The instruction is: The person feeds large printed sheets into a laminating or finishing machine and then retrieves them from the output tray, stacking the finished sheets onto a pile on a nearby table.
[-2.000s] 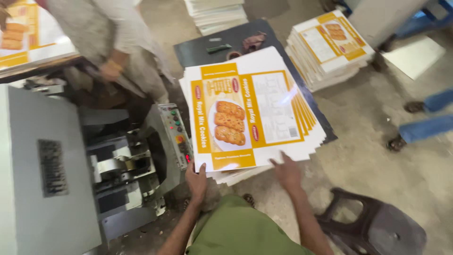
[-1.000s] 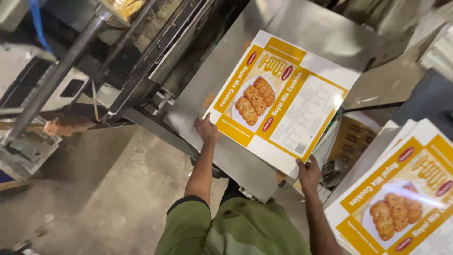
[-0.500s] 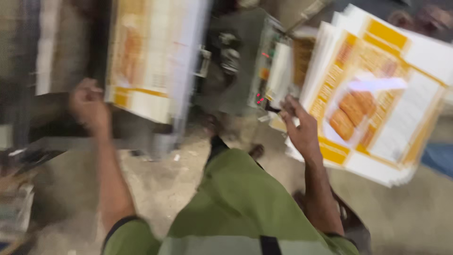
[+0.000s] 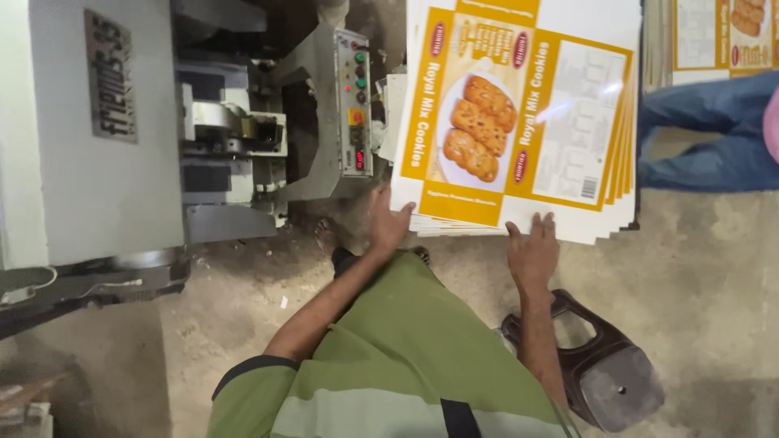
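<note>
I have both hands at the near edge of the stack of flat, unfolded carton sheets printed yellow and white with a picture of cookies [image 4: 519, 113]. My left hand [image 4: 388, 221] sits at the stack's near left corner, fingers spread and loosely curled against the edge; my right hand [image 4: 531, 250] lies flat and open, fingertips on the near edge further right. Neither hand is closed round anything. I think the left thumb tucks under the top sheets, but the angle hides it, so I cannot say for sure.

To handle this well, I would keep both hands level on the same edge and lift or square the sheets evenly, because the lower sheets already fan out at the right side and near edge, and a lopsided pull would skew them more.

Room is tight to the left: the grey metal machine [image 4: 97, 146] with its upright control panel of coloured buttons [image 4: 357, 97] stands just beside the stack's left edge. Below my right arm a dark plastic stool [image 4: 604, 373] stands on the bare concrete floor [image 4: 714, 268]. On the right, another person's blue trouser leg [image 4: 706, 138] lies close to the stack.
</note>
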